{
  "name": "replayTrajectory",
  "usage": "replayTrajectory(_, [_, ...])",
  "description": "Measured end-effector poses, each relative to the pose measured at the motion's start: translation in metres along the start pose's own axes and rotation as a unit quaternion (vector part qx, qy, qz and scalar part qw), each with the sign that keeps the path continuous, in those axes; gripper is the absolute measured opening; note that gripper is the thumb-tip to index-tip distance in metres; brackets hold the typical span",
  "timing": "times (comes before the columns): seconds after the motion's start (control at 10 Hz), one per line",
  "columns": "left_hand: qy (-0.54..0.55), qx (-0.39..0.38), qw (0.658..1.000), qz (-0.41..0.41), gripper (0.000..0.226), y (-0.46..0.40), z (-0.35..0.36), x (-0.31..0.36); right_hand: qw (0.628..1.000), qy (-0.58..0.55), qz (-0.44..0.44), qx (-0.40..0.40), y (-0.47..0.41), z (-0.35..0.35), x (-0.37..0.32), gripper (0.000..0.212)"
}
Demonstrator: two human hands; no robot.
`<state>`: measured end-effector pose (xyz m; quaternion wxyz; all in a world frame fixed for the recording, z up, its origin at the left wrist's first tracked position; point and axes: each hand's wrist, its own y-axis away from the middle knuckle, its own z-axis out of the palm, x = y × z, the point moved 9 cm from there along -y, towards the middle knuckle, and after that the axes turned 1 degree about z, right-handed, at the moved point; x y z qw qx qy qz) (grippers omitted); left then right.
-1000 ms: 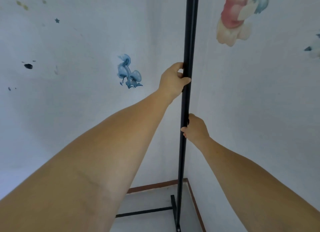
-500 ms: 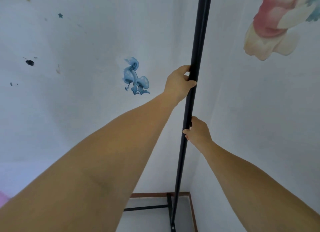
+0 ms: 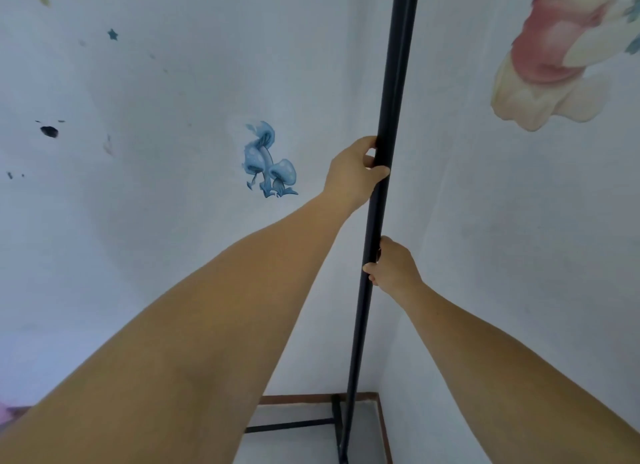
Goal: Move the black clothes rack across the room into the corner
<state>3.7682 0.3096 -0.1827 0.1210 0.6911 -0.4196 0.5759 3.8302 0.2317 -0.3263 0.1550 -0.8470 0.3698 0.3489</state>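
- Two bare hands are gripping the tall black metal clothes rack [image 3: 391,124] by its upright pole, which is running almost the full height of the view and leaning a touch to the right toward the top.
- Left hand [image 3: 355,173] is sitting higher on the pole, fingers wrapping round the far side and thumb pressing across the near side, so it's clamped on tight.
- Right hand [image 3: 393,269] is holding lower down on the same pole, curled around it from the right, knuckles facing the camera.
- Rack's base is sitting right in the corner where the two pale blue-white walls [image 3: 156,221] are meeting; a thin black floor bar [image 3: 289,425] is sticking out leftward from the foot of the pole across the light floor [image 3: 294,446].
- Brown skirting [image 3: 298,399] is running along the bottom of both walls, just behind the base.
- Left wall is showing a blue mushroom sticker [image 3: 268,166] near the left hand, and the right wall is carrying a cream-and-pink cartoon sticker [image 3: 554,62] up top.
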Motion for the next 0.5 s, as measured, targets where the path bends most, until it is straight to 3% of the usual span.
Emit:
replayTrajectory(0.4, [-0.097, -0.131, 0.987, 0.002, 0.06, 0.047, 0.001, 0.032, 0.977, 0.194, 0.084, -0.034, 0.035, -0.027, -0.015, 0.026])
replayTrajectory(0.5, [-0.114, -0.118, 0.986, 0.011, 0.059, 0.052, -0.028, 0.048, 0.962, 0.239, 0.11, -0.074, 0.043, -0.041, -0.031, 0.027])
